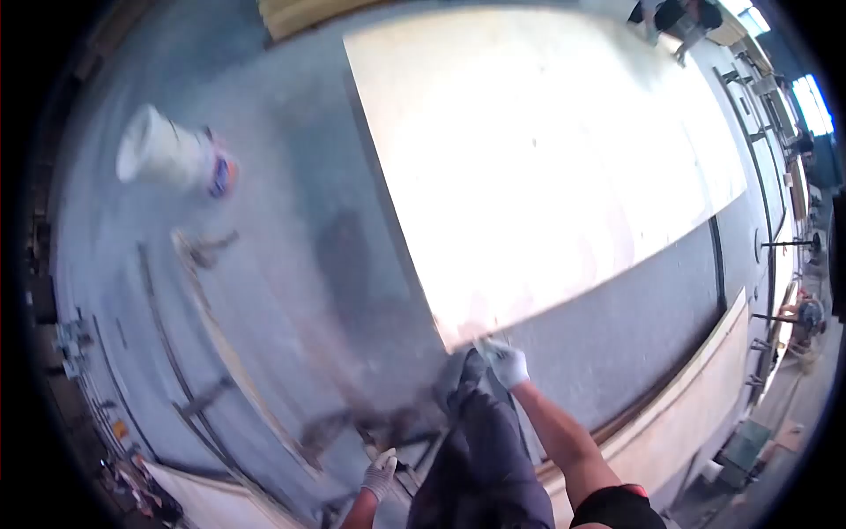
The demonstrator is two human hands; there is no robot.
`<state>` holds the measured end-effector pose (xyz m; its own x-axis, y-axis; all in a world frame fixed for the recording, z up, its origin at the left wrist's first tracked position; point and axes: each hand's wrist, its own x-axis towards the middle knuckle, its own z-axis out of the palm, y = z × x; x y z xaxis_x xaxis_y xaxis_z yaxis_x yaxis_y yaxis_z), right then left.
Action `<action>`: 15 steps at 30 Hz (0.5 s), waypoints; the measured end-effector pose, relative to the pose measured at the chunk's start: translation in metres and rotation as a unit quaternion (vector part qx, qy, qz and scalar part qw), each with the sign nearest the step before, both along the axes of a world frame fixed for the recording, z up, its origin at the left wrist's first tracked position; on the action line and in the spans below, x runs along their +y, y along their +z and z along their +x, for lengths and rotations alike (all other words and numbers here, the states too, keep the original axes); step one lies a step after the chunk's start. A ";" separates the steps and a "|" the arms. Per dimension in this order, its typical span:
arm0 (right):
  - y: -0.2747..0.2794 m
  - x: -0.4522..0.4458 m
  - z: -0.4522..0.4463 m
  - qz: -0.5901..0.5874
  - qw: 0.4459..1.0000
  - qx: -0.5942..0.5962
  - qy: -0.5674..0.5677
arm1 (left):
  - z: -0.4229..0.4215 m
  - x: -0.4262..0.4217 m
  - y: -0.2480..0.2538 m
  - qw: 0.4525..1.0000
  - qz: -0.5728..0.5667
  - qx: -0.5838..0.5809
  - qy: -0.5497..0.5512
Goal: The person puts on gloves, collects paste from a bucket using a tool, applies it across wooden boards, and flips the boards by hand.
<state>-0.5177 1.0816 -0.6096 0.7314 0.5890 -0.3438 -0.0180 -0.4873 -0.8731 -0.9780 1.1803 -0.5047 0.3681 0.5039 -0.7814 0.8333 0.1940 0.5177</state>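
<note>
A large pale wooden sheet (pixel 546 167) lies flat, brightly lit, across the upper middle. My right hand (pixel 508 363), in a white glove, is at its lower edge near the bottom corner; the fingers are closed on something thin that I cannot make out. My left hand (pixel 381 473), also in a white glove, is low in the view, left of my legs (pixel 480 458). Its fingers look closed together beside a dark tool-like object that is too blurred to name.
A white bucket (pixel 167 150) with a coloured label stands at the upper left. Long strips of wood (pixel 229 353) lie on the grey floor (pixel 291 194). Another sheet (pixel 696 397) leans at the lower right. A person (pixel 683 22) is at the sheet's far corner.
</note>
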 end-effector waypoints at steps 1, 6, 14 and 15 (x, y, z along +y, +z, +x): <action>0.021 0.006 -0.002 0.058 0.991 0.094 -0.072 | 0.015 0.039 0.031 0.999 0.021 -0.025 0.004; 0.188 0.078 0.022 -0.017 0.971 0.178 -0.162 | 0.074 0.226 0.177 0.992 0.014 -0.058 0.111; 0.320 0.370 0.086 0.144 0.937 0.271 -0.166 | 0.028 0.413 0.183 0.970 -0.004 0.038 0.238; 0.336 0.419 0.086 0.144 0.943 0.268 -0.136 | 0.012 0.424 0.179 0.965 -0.026 0.035 0.259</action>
